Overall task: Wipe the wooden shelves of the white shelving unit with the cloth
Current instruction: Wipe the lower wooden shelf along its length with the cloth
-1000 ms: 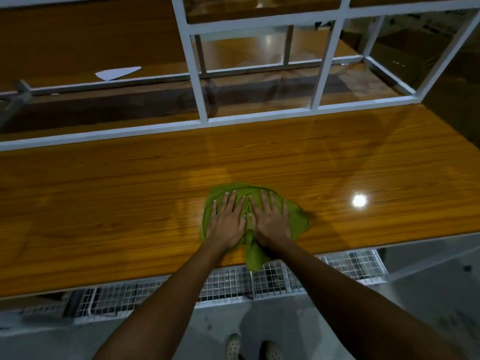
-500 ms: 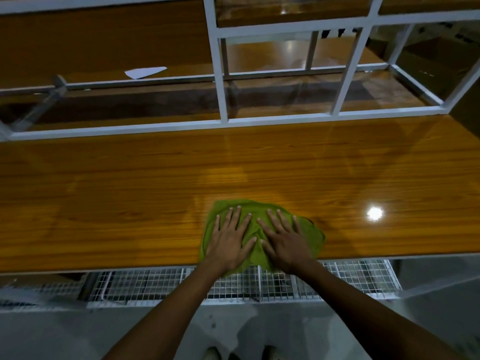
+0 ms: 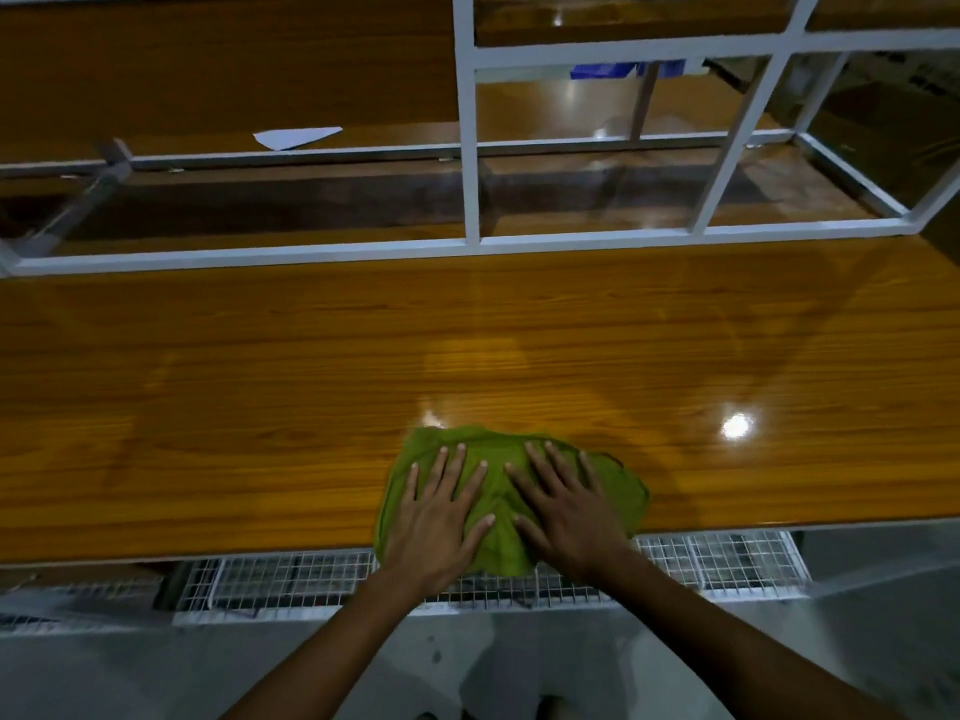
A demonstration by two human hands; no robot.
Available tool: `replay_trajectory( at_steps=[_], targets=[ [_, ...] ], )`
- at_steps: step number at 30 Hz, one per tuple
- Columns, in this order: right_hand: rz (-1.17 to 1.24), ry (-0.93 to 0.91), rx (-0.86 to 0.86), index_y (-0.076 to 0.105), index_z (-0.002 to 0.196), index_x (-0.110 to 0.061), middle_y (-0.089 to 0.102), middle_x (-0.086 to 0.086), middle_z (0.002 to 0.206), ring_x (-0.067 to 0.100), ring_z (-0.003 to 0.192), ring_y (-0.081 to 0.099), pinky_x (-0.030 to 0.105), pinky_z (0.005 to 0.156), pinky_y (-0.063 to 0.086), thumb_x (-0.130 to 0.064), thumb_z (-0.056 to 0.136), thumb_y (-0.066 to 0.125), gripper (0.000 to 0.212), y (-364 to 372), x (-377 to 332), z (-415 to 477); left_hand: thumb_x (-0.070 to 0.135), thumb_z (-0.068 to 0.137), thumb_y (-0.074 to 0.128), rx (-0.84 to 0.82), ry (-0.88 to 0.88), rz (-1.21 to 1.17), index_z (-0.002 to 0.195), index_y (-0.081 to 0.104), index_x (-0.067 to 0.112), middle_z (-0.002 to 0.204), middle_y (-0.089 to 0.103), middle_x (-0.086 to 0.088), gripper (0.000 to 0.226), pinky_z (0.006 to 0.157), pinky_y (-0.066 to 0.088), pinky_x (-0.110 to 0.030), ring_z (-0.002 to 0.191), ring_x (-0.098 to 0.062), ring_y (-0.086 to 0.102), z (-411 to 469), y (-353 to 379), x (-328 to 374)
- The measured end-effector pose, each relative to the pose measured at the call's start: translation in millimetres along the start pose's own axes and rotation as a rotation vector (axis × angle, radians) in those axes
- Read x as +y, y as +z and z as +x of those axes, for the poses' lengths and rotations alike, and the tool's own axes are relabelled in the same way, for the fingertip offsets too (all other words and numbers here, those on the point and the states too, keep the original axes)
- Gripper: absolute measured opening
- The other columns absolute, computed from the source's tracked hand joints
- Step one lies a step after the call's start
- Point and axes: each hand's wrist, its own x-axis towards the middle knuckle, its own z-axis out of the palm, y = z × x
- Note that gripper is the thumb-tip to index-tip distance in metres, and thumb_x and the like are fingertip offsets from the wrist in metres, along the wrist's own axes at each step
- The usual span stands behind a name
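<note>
Left hand: lay flat with fingers spread wide, pressing down on the crumpled green cloth at lower centre of the frame.
Right hand: equally flat and spread, just beside the left, thumbs nearly meeting.
Cloth: sat at the front edge of the glossy orange-brown wooden shelf, its near flap hanging over the white wire mesh panel below.
Grip: neither hand curled round the fabric.
Likely slip: any pull toward the edge could drag the cloth off the slick board.
Second hazard: the white paper scrap, upper left on the rear shelf, might get swept off during wiping there.
</note>
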Motion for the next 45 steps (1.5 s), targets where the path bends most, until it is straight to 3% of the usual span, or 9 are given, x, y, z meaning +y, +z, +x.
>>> replay_trajectory(
  at_steps=[9,14,19,22,27,29,35,40,45],
  targets=[
    [0.014,0.162,-0.040,0.003,0.157,-0.036,-0.007,0.005,0.165,0.027,0.151,-0.014,0.060,0.118,-0.004,-0.064,0.096,0.007,0.067,-7,-29,59,0.058,0.096,0.004,-0.054,-0.064,0.012,0.156,-0.003,0.034,0.165,-0.011,-0.002,0.065,0.120,-0.001,-0.055,0.150,-0.024,-0.014,52,-9,-27],
    [0.016,0.170,-0.054,0.008,0.157,-0.035,-0.001,0.005,0.166,0.028,0.152,-0.008,0.060,0.118,-0.002,-0.065,0.095,0.005,0.068,-9,-36,70,0.058,0.095,0.003,-0.032,-0.093,-0.015,0.157,0.000,0.032,0.165,-0.007,-0.002,0.066,0.120,-0.001,-0.053,0.151,-0.023,-0.011,50,-11,-37],
    [0.048,0.032,-0.006,0.023,0.155,-0.033,0.014,0.009,0.163,0.034,0.151,0.010,0.062,0.113,0.005,-0.066,0.096,0.008,0.069,-1,-62,48,0.067,0.097,0.006,0.010,-0.123,-0.023,0.156,-0.001,0.034,0.163,-0.012,0.001,0.068,0.120,-0.005,-0.049,0.151,-0.021,-0.013,2,-7,-53],
    [0.041,-0.038,-0.002,0.028,0.153,-0.031,0.023,0.011,0.161,0.035,0.149,0.018,0.062,0.111,0.010,-0.063,0.098,0.013,0.065,4,-101,52,0.069,0.096,0.005,0.054,-0.203,-0.020,0.156,0.004,0.035,0.164,-0.004,0.000,0.069,0.120,0.000,-0.050,0.151,-0.021,-0.003,-17,-5,-80],
    [0.063,-0.042,-0.040,0.011,0.156,-0.032,-0.002,0.006,0.164,0.030,0.150,-0.011,0.059,0.117,-0.011,-0.061,0.098,0.010,0.065,3,-137,98,0.066,0.096,0.003,0.068,-0.300,-0.053,0.156,0.014,0.034,0.165,0.001,-0.002,0.069,0.120,0.005,-0.053,0.152,-0.024,0.002,-7,-17,-120],
    [0.034,-0.018,-0.060,0.008,0.156,-0.034,-0.006,0.003,0.164,0.027,0.150,-0.015,0.057,0.117,-0.012,-0.062,0.095,0.008,0.067,1,-131,115,0.066,0.094,0.000,0.047,-0.313,-0.056,0.156,0.016,0.031,0.165,0.004,-0.005,0.073,0.119,0.005,-0.055,0.152,-0.026,0.003,10,-22,-125],
    [0.044,0.090,-0.043,0.007,0.156,-0.037,-0.008,0.001,0.165,0.022,0.151,-0.014,0.052,0.119,-0.010,-0.068,0.093,0.008,0.071,-8,-100,122,0.066,0.090,-0.006,-0.019,-0.210,-0.038,0.157,0.010,0.031,0.165,0.001,-0.004,0.077,0.119,-0.002,-0.052,0.152,-0.024,-0.004,48,-23,-118],
    [0.022,0.138,-0.021,0.006,0.157,-0.036,-0.005,0.004,0.165,0.026,0.151,-0.012,0.058,0.119,0.001,-0.071,0.094,-0.001,0.072,3,-103,94,0.065,0.096,0.001,-0.026,-0.038,-0.035,0.156,0.004,0.036,0.165,-0.007,0.000,0.067,0.121,-0.004,-0.051,0.151,-0.021,-0.011,12,-23,-115],
    [0.057,0.104,-0.017,0.013,0.156,-0.036,0.002,0.006,0.164,0.029,0.151,-0.004,0.060,0.116,0.003,-0.067,0.097,0.004,0.068,12,-148,82,0.068,0.097,0.005,0.003,-0.085,-0.035,0.155,-0.003,0.038,0.163,-0.013,0.003,0.066,0.120,-0.005,-0.050,0.150,-0.020,-0.013,-35,-16,-133]
  ],
)
